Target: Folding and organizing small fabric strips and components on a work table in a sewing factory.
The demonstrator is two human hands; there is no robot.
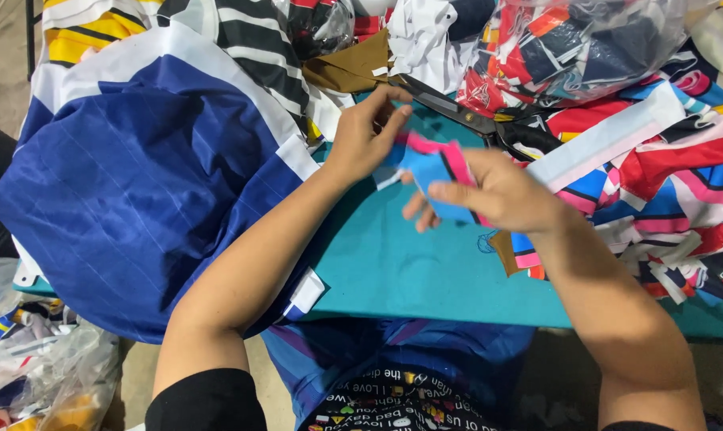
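between both hands, fingers [457, 194] pinching blue-pink fabric scrap [433, 172] (lower edge hidden), scissors [465, 116] half-covered

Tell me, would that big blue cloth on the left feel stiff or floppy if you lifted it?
Probably floppy: the blue cloth lies in soft folds and droops over the table edge. Its sheen suggests it may be slippery. Likely light, though bulky.

Likely a sewing workshop: fabric scraps [681, 199], scissors [465, 112].
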